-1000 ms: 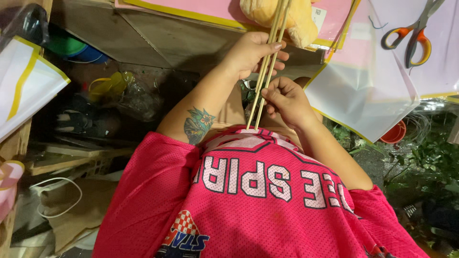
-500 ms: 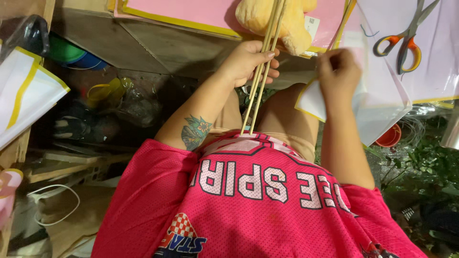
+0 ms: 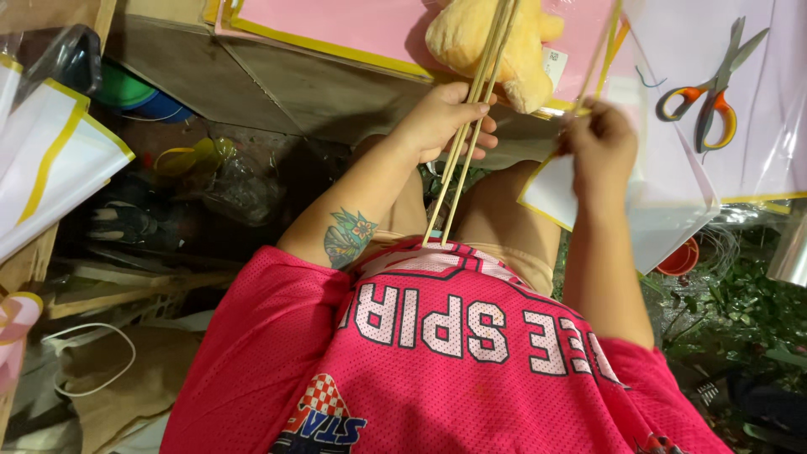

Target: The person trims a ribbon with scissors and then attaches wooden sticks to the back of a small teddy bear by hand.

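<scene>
Far left: white sheets with yellow edging lean over the clutter below the bench, parked out of the way.

Left hand is closed around a bundle of thin bamboo sticks, roughly 3 or 4; count is hard to call. Sticks run from the lap up across the bench edge, bottom ends braced near the pink jersey, probably to keep them aligned and steady. Top ends cross a yellow plush toy lying on a pink sheet.

Right hand is curled shut, pinching 1 thin stick pulled apart from the bundle, over a white yellow-edged sheet hanging off the bench.

Far right: orange-handled scissors rest on clear plastic, within reach.
</scene>
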